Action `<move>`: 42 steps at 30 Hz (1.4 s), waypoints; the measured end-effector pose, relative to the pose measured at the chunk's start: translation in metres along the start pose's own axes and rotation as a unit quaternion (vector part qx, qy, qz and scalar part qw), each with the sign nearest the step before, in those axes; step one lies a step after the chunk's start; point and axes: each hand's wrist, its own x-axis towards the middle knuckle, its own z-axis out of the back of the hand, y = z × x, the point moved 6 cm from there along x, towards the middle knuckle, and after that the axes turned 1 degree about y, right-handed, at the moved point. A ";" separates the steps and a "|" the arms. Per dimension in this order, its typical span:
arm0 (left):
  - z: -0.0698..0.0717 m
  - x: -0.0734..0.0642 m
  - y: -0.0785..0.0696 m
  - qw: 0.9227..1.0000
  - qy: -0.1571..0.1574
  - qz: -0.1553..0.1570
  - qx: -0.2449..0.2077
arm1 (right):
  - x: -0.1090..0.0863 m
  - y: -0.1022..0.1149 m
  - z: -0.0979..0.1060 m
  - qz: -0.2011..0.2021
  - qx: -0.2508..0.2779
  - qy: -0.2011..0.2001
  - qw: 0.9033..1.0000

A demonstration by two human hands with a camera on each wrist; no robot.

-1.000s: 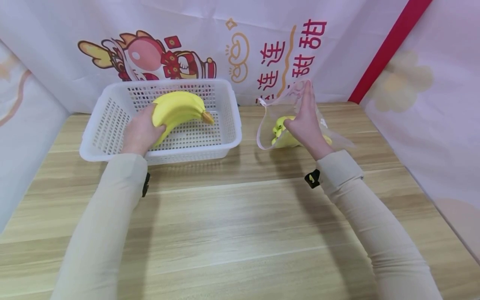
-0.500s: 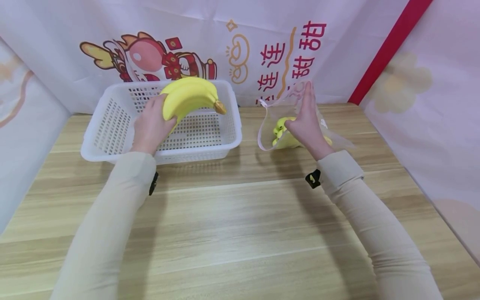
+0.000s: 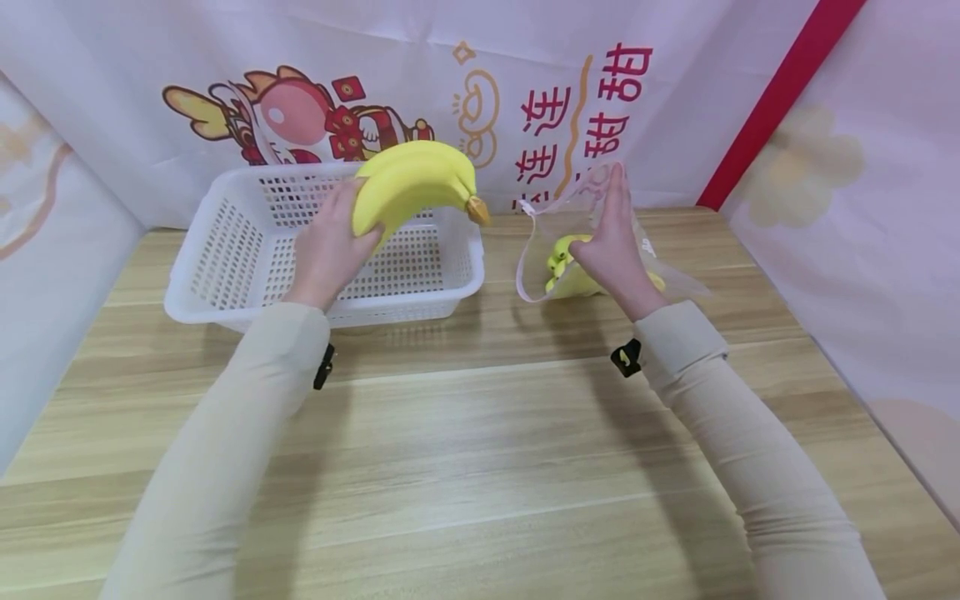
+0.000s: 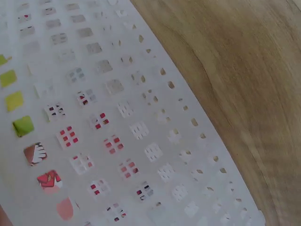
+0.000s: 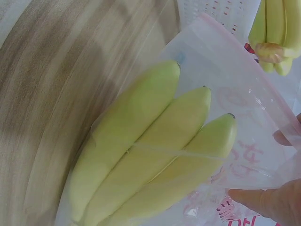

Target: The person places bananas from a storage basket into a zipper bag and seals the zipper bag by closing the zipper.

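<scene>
The left hand [image 3: 333,242] grips a bunch of bananas [image 3: 416,179], thumb across the near side; the ends of its other fingers are hidden behind the fruit. The right hand [image 3: 618,246] has its fingers and thumb spread at the mouth of a clear bag [image 5: 221,61]; the spread seems meant to hold the 2 sheets of plastic apart. How firmly it bears on the plastic I cannot tell.

The gripped bunch is in the air over the right part of a white basket [image 3: 397,305], its brown stem toward the bag. Holding it by the end away from the stem probably leaves the stem end free to lead. Inside the bag lies a 2nd bunch [image 5: 160,141], with 3 bananas showing in the right wrist view, dark tips toward the mouth; its weight likely helps steady the thin plastic. The basket stands just beside the bag, perhaps so that each hand can work on its own side.

Under it all is a bench [image 3: 450,467] with pale wood grain and a soft shine near the middle. Behind hangs a white cloth [image 3: 675,125] printed with a cartoon figure [image 3: 292,117] and red characters [image 3: 545,108]; a red band [image 3: 780,108] slants down at the right corner.
</scene>
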 end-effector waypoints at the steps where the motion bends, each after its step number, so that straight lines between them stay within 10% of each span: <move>1: -0.001 0.000 -0.002 1.000 0.002 -0.006 -0.002 | 0.000 0.000 0.000 0.000 0.000 0.000 1.000; 26: -0.019 -0.005 -0.059 0.988 -0.022 -0.151 -0.028 | -0.001 0.002 -0.001 0.009 -0.011 -0.005 1.000; 42: -0.035 -0.015 -0.087 0.992 -0.062 -0.112 -0.007 | -0.001 -0.001 -0.001 0.004 -0.002 0.000 1.000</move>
